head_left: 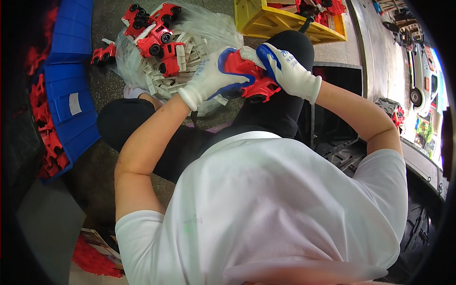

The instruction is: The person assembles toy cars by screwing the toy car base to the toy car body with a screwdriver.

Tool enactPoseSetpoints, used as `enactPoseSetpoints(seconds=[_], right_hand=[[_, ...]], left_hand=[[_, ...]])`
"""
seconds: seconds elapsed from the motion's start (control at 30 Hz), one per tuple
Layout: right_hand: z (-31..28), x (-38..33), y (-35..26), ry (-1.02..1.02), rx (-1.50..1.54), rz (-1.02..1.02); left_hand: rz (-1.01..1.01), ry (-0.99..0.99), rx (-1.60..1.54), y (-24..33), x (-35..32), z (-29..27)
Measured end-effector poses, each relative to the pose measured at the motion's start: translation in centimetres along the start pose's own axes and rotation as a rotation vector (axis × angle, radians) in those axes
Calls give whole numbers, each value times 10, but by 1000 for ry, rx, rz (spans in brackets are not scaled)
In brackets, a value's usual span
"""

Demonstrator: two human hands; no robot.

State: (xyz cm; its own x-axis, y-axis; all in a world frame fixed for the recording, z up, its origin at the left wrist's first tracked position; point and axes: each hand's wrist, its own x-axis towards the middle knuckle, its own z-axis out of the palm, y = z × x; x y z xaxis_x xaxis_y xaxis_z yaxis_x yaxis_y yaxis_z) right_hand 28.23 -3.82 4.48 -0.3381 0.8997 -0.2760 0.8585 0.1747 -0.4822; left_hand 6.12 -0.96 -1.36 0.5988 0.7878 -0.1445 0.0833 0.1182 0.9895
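The red toy car (260,89) is held just right of the clear bag (219,26). Its left side is clamped by the left grip (216,73); its upper right is clamped by the right grip (292,71), beside a white piece (250,55) set against the car. Whether that piece is fully seated cannot be told. It could be skewed or cracked if pressed unevenly; the car could be dropped if either grip were slackened. Red cars (153,39) heaped on the bag's white parts (153,80) could be toppled by a knock.
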Motion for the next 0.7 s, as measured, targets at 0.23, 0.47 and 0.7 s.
enactPoseSetpoints(seconds=[0.23,0.47,0.7], right_hand=[[0,12,-2,67,-223,-157],[-8,18,-13,96,-264,-200],[-13,-6,-31,134,-325,-446]], left_hand=[[-26,0,2,7,4,-4],[-58,-29,-246,11,3,-14],[597,52,540,24,-9,-24]])
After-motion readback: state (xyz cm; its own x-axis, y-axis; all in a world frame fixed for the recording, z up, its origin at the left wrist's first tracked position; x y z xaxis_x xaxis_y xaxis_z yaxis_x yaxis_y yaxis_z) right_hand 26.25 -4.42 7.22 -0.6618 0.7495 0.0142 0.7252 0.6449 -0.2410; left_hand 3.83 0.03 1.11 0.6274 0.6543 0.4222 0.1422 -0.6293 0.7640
